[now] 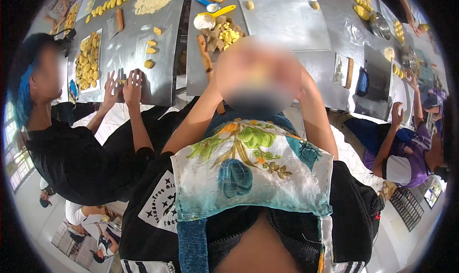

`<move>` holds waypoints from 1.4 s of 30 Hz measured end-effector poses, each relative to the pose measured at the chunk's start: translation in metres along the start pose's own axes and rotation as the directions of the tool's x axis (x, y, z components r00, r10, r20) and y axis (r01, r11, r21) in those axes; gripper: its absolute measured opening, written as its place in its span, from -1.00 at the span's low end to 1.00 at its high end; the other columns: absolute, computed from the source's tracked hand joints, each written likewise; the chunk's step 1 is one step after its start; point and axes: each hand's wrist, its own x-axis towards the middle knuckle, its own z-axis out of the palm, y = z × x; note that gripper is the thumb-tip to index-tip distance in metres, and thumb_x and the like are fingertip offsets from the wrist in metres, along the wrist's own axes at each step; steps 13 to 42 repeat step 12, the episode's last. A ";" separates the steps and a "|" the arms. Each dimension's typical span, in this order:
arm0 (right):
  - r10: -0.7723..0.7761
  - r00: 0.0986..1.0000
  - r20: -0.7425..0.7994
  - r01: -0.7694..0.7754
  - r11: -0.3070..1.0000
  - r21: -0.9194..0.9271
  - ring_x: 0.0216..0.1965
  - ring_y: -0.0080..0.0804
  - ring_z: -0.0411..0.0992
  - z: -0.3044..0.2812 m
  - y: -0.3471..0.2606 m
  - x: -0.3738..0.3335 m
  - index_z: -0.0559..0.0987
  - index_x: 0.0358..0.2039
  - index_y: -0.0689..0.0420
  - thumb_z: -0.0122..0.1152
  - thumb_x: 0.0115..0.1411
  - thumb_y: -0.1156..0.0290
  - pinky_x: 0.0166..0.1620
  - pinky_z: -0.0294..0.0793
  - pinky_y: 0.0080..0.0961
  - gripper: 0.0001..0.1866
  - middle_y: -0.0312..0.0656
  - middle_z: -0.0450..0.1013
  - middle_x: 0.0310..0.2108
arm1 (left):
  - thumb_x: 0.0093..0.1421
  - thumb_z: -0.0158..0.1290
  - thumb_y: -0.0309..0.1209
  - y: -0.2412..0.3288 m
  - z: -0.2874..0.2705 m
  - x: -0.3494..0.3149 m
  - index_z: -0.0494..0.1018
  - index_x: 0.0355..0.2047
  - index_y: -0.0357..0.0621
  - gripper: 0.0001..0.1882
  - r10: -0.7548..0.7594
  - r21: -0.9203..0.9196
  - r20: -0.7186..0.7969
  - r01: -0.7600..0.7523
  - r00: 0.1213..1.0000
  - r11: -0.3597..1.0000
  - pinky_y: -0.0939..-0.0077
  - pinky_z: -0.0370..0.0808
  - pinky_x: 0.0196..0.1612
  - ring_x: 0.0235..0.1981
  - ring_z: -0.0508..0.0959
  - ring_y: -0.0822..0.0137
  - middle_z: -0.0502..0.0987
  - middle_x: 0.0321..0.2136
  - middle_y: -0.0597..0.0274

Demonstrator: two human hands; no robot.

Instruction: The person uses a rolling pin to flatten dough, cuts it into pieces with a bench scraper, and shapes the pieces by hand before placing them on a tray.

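My left hand (pixel 234 69) and my right hand (pixel 289 68) are close together over the near table edge, both forearms raised from below. A blurred patch covers them, so their fingers are hidden. Something yellowish shows faintly between them, too smeared to name. Beside my left wrist lies a wooden rolling pin (pixel 204 55), its near end passing behind the forearm. Just beyond are yellow cubes (pixel 228 36) among brownish lumps (pixel 210 35). Past my hands lies a shiny metal sheet tray (pixel 287 26) carrying a dough piece (pixel 250 5) at its far left and another dough piece (pixel 314 5) at its far right.
A yellow scoop (pixel 204 20) with white powder and a blue scoop (pixel 205 3) stand far left. A scraper (pixel 343 70) and metal bowl (pixel 380 25) are right. Across a gap, a co-worker (pixel 48 115) works beside a tray of yellow pieces (pixel 88 60). Another person (pixel 401 144) works at right.
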 end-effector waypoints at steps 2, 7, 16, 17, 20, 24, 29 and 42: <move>-0.004 1.000 0.025 0.004 1.000 -0.005 -0.20 -0.49 0.52 -0.010 -0.005 -0.007 0.52 -0.12 0.12 0.15 0.29 0.12 -0.18 0.59 -0.47 -0.67 -0.26 0.51 -0.19 | 0.10 0.27 -0.42 -0.006 0.010 0.006 0.52 -0.15 -0.24 -0.69 0.051 0.017 -0.006 -0.051 0.999 0.999 0.63 0.49 -0.25 -0.31 0.54 0.50 0.57 -0.25 0.30; -0.025 0.998 0.059 0.022 0.999 0.042 -0.18 -0.47 0.51 -0.041 -0.012 -0.022 0.51 -0.12 0.13 0.14 0.30 0.16 -0.15 0.60 -0.43 -0.69 -0.23 0.50 -0.18 | 0.09 0.29 -0.39 0.013 0.041 0.016 0.50 -0.17 -0.24 -0.67 0.006 0.036 -0.020 -0.005 1.000 0.999 0.62 0.50 -0.26 -0.32 0.53 0.48 0.55 -0.27 0.31; 0.024 0.998 0.051 -0.033 0.984 0.175 -0.12 -0.42 0.50 -0.061 -0.024 -0.036 0.49 -0.08 0.14 0.12 0.30 0.15 -0.10 0.60 -0.37 -0.66 -0.20 0.49 -0.13 | 0.10 0.29 -0.38 0.014 0.069 0.027 0.49 -0.17 -0.22 -0.68 0.026 0.057 0.008 -0.027 1.000 0.998 0.61 0.51 -0.25 -0.31 0.54 0.47 0.55 -0.25 0.29; 0.024 0.998 0.051 -0.033 0.984 0.175 -0.12 -0.42 0.50 -0.061 -0.024 -0.036 0.49 -0.08 0.14 0.12 0.30 0.15 -0.10 0.60 -0.37 -0.66 -0.20 0.49 -0.13 | 0.10 0.29 -0.38 0.014 0.069 0.027 0.49 -0.17 -0.22 -0.68 0.026 0.057 0.008 -0.027 1.000 0.998 0.61 0.51 -0.25 -0.31 0.54 0.47 0.55 -0.25 0.29; 0.024 0.998 0.051 -0.033 0.984 0.175 -0.12 -0.42 0.50 -0.061 -0.024 -0.036 0.49 -0.08 0.14 0.12 0.30 0.15 -0.10 0.60 -0.37 -0.66 -0.20 0.49 -0.13 | 0.10 0.29 -0.38 0.014 0.069 0.027 0.49 -0.17 -0.22 -0.68 0.026 0.057 0.008 -0.027 1.000 0.998 0.61 0.51 -0.25 -0.31 0.54 0.47 0.55 -0.25 0.29; 0.024 0.998 0.051 -0.033 0.984 0.175 -0.12 -0.42 0.50 -0.061 -0.024 -0.036 0.49 -0.08 0.14 0.12 0.30 0.15 -0.10 0.60 -0.37 -0.66 -0.20 0.49 -0.13 | 0.10 0.29 -0.38 0.014 0.069 0.027 0.49 -0.17 -0.22 -0.68 0.026 0.057 0.008 -0.027 1.000 0.998 0.61 0.51 -0.25 -0.31 0.54 0.47 0.55 -0.25 0.29; 0.024 0.998 0.051 -0.033 0.984 0.175 -0.12 -0.42 0.50 -0.061 -0.024 -0.036 0.49 -0.08 0.14 0.12 0.30 0.15 -0.10 0.60 -0.37 -0.66 -0.20 0.49 -0.13 | 0.10 0.29 -0.38 0.014 0.069 0.027 0.49 -0.17 -0.22 -0.68 0.026 0.057 0.008 -0.027 1.000 0.998 0.61 0.51 -0.25 -0.31 0.54 0.47 0.55 -0.25 0.29; 0.024 0.998 0.051 -0.033 0.984 0.175 -0.12 -0.42 0.50 -0.061 -0.024 -0.036 0.49 -0.08 0.14 0.12 0.30 0.15 -0.10 0.60 -0.37 -0.66 -0.20 0.49 -0.13 | 0.10 0.29 -0.38 0.014 0.069 0.027 0.49 -0.17 -0.22 -0.68 0.026 0.057 0.008 -0.027 1.000 0.998 0.61 0.51 -0.25 -0.31 0.54 0.47 0.55 -0.25 0.29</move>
